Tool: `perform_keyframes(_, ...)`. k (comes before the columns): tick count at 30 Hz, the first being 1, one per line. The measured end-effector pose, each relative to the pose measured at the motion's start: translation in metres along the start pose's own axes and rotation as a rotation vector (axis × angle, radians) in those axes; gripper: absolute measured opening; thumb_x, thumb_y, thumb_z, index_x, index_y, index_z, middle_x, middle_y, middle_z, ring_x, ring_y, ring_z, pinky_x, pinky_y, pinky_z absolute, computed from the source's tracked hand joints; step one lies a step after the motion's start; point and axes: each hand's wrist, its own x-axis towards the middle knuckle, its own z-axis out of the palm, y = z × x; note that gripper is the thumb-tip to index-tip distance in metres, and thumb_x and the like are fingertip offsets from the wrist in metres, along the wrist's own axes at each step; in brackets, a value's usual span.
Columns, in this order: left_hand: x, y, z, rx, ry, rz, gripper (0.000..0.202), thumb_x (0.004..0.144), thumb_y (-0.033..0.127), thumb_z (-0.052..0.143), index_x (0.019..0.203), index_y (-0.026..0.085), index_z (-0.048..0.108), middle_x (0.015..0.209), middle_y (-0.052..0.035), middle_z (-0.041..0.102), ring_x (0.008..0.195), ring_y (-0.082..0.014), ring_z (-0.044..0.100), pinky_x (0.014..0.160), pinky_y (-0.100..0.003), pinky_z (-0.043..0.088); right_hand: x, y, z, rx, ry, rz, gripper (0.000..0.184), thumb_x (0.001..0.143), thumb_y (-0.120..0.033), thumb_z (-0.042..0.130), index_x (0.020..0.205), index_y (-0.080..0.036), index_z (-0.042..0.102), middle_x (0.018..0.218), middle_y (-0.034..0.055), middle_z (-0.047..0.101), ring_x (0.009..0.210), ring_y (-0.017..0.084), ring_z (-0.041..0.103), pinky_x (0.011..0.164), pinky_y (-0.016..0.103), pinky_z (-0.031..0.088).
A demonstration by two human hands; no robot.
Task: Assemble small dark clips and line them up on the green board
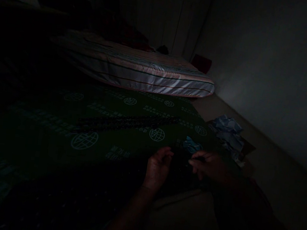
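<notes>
Near centre: left hand (159, 167), grip curled, contents not discernible; right hand (209, 166) pinching a thin strand (198, 158) over the green mat (55, 132). In this darkness the strand could slip unseen.

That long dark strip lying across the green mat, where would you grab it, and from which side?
Best guess: pinch the dark strip at its right end, the end nearest the left hand and right hand, coming from above. It lies flat and narrow on the green mat, so only a top-down pinch across its width suits. The dim light hides its make.
</notes>
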Motion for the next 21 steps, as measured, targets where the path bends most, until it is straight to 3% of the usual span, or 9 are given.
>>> perform_keyframes(10,-0.002,0.001,0.001,0.029,-0.019,0.019,0.023,0.075,0.010,0.052,0.092,0.018,0.064,0.082,-0.0029,0.072,0.079,-0.0167,0.068,0.076,-0.030,0.053,0.016,0.013,0.016,-0.018,-0.017,0.033,0.028,0.074,-0.046,0.057,0.073,-0.017,0.058,0.049,-0.0038,0.058,0.032,0.008,0.050,0.034,0.018,0.037)
perform_keyframes(21,-0.005,0.007,0.000,0.203,-0.100,0.074,0.027,0.076,0.007,0.052,0.097,0.019,0.064,0.087,-0.0032,0.073,0.081,-0.0172,0.068,0.077,-0.029,0.053,0.024,0.012,0.019,-0.101,-0.031,0.023,0.019,0.073,-0.036,0.056,0.067,-0.018,0.055,0.047,-0.0042,0.056,0.032,0.008,0.050,0.032,0.018,0.036)
